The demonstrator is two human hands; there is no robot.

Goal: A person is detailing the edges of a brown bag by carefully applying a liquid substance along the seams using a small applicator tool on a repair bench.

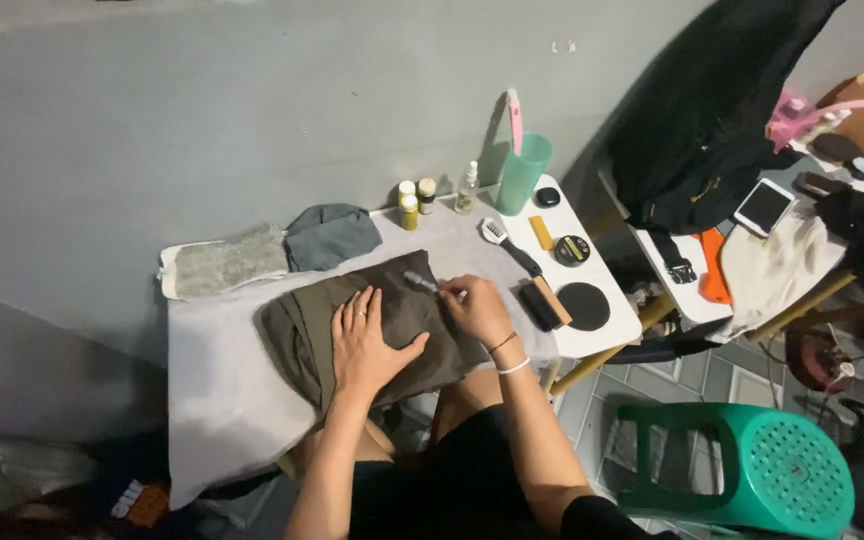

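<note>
On the near middle of the counter (pixel 212 400), which is draped in a pale grey cloth, lies a folded olive-brown garment (pixel 302 335). The left hand (pixel 364 340) presses flat on it, fingers spread wide and holding nothing. Just to the right, the right hand (pixel 477 308) is curled around a small brush (pixel 422 283) whose tip rests on the garment's far edge; two thin bracelets circle that wrist.

Beyond the garment, a grey folded cloth (pixel 330 235) and a fuzzy light-grey mitt (pixel 224 262) lie side by side. Along the far edge stand small yellow bottles (pixel 409 210), a clear spray bottle (pixel 467 188) and a teal cup (pixel 523 172) with a pink-handled tool in it. Right of the hands sit a long-handled brush (pixel 508 245), a dark block brush (pixel 544 302), a round black tin (pixel 572 250) and a black disc (pixel 584 306). Farther right, a phone (pixel 763 206) lies on another table, and a green plastic stool (pixel 752 465) stands on the tiled floor.
</note>
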